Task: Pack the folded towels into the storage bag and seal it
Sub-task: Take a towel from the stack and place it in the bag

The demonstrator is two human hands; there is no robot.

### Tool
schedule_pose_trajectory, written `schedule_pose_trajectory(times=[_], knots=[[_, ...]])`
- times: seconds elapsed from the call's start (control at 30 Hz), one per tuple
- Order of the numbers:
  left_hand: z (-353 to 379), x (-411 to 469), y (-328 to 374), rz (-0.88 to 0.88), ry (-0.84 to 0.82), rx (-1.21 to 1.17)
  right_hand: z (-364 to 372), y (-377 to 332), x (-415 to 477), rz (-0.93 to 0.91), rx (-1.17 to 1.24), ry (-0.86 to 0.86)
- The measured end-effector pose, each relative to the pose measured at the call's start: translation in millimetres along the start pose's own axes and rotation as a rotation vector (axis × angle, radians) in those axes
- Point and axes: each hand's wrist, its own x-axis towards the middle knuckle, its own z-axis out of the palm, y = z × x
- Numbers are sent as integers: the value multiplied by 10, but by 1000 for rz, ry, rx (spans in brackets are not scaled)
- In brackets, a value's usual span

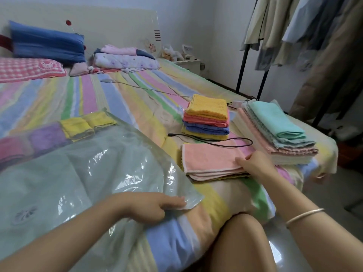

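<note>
The right hand point(253, 163) pinched the right edge of the pink towel pile point(210, 161), and the left hand point(155, 205) gripped the near corner of the storage bag point(88, 169), which lay flat at left. One black cable point(208, 143) crossed that pile's far edge, so lifting could snag it and spill the folds. Three piles lay outside the bag, including the colourful stack point(207, 116) and the mint-topped stack point(279, 134). Four towels point(78, 127) showed inside: two yellow, one purple, one pink.

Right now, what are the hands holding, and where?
The left hand pinches the storage bag at its near corner; the right hand grips the pink towel by its right edge.
</note>
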Motion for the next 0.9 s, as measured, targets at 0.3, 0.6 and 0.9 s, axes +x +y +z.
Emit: schedule_pose_trajectory(times=[0.3, 0.6, 0.9], knots=[[-101, 330, 212, 36, 665, -222, -55, 57, -17, 9, 138, -24], [-214, 772, 453, 42, 861, 85, -85, 173, 56, 23, 278, -37], [-184, 953, 462, -9, 756, 213, -229, -228, -37, 251, 670, -399]])
